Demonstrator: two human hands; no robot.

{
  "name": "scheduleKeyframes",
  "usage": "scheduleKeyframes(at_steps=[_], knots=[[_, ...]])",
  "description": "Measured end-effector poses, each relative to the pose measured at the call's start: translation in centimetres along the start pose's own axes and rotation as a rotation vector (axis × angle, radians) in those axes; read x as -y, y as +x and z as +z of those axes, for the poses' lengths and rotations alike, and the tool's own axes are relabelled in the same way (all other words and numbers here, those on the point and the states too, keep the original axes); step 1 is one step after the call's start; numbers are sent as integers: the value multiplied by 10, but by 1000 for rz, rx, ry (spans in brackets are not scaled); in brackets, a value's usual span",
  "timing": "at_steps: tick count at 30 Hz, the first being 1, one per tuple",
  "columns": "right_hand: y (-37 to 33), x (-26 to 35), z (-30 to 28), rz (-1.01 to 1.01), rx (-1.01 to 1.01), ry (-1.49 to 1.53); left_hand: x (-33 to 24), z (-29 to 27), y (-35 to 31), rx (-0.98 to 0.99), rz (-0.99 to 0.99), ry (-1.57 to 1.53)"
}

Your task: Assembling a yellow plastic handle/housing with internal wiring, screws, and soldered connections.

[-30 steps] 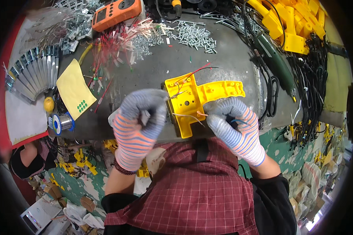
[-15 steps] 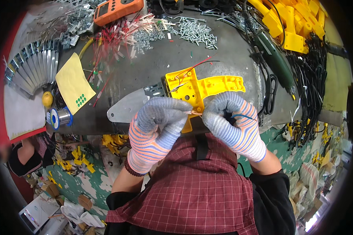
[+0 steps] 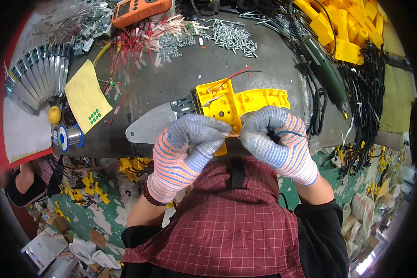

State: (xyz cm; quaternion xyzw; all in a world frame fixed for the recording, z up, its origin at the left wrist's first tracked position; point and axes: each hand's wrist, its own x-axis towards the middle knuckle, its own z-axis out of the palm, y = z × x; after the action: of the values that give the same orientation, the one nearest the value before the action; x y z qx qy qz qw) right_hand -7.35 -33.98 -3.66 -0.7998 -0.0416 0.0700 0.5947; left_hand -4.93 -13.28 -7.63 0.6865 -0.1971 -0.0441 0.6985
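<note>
My left hand (image 3: 185, 150) and my right hand (image 3: 280, 143), both in striped knit gloves, are closed in pinches with their fingertips close together. Between them runs a short, thin pale wire (image 3: 233, 135), its ends hidden by the gloves. A dark blue wire (image 3: 289, 133) sticks out of the right hand's curled fingers. Just beyond the hands lies an open yellow plastic housing (image 3: 259, 98), partly covered by them. It has a handle-like arm to the right, and red and black wires (image 3: 229, 78) rise from it. A flat grey metal plate (image 3: 146, 126) extends from its left side.
Screws (image 3: 236, 39) and red-wired parts (image 3: 139, 41) lie at the back. An orange meter (image 3: 139, 10) stands behind them. To the right are a green electric screwdriver (image 3: 324, 69), yellow housings (image 3: 347, 28) and black cables (image 3: 366, 102). A solder spool (image 3: 71, 137) sits left.
My left fingertips have shifted slightly right, closer to the right hand, and less of the pale wire shows between them. Both hands keep their pinches.
</note>
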Motion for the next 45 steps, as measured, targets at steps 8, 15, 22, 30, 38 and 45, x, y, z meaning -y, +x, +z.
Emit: scheduleKeyframes(at_steps=[8,15,22,30,38,45], knots=[[-1,6,7,-28,-76,-185,-6,-5,5,108,238,484],[-4,-5,5,36,40,-17,2,-3,2,98,337,552],[-13,-12,2,94,122,317,-17,0,15,383,530,763],[-11,-14,-15,246,135,463,-24,6,1,-26,-440,-517],[-7,-9,-14,168,280,552,-14,18,2,30,-211,-249],[-23,6,-17,56,174,-151,-13,13,0,-72,102,158]])
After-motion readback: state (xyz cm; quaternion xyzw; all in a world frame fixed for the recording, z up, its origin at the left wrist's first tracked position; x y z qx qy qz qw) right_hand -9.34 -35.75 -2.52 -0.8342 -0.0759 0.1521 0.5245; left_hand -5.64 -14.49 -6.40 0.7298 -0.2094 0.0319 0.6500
